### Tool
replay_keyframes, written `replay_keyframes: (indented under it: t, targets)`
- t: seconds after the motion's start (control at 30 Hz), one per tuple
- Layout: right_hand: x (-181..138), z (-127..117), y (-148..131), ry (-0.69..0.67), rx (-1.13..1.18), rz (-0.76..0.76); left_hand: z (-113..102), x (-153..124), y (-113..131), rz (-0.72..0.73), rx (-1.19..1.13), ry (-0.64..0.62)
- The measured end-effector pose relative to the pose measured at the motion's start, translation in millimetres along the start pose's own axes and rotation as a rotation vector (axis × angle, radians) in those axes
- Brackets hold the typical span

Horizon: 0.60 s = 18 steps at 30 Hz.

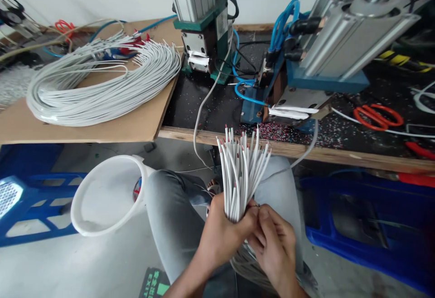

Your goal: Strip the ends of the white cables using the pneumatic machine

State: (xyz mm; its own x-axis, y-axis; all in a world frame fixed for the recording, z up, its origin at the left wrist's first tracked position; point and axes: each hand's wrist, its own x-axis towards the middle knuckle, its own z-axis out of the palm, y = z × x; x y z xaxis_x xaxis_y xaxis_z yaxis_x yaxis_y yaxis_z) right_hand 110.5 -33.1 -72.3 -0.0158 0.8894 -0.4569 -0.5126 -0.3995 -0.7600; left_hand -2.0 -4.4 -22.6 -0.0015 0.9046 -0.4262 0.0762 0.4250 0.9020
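My left hand [226,227] is wrapped round a thick bundle of white cables [238,180] above my lap. The cable ends point up and away from me, and small red and dark tips show at many of them. Close against its right side, my right hand [273,239] is closed in a pinch, thumb against fingers. A tiny dark thing shows at those fingertips, too small to name. Below both hands the rest of the bundle curves down over my lap, partly hidden by my wrists.
A large coil of white cable [102,103] lies on cardboard [136,134] at the bench's left. Two pneumatic presses [200,26] [326,62] stand on the bench, with orange-handled scissors [377,116] at right. Below are a white bucket [108,230] and blue stools [367,239].
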Motion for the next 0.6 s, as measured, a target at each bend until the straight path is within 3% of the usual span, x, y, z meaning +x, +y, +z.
replay_keyframes:
  t: [0.17, 0.3, 0.37, 0.43, 0.5, 0.6]
  targets:
    - [0.6, -3.9, -9.8, -0.092, -0.055, 0.006, -0.6, 3.1, 7.0, -0.025, -0.083, -0.055]
    - [5.5, -18.8, -20.3, -0.240, -0.338, -0.153, -0.2, 4.3, 10.4, -0.038, -0.209, -0.165]
    - [9.6, -32.1, -28.7, -0.229, -0.514, -0.321, -1.1, 6.2, 9.0, -0.001, -0.195, -0.101]
    - [13.6, -45.7, -38.9, -0.242, -0.712, -0.580, -2.0, 9.2, 6.2, 0.015, -0.182, -0.013]
    - [16.7, -55.5, -50.2, -0.353, -0.949, -0.817, -1.7, 12.7, 4.0, 0.009, -0.202, 0.007]
    - [20.2, -61.9, -67.2, -0.548, -1.165, -0.971, 1.4, 17.1, 4.8, 0.007, -0.235, -0.016]
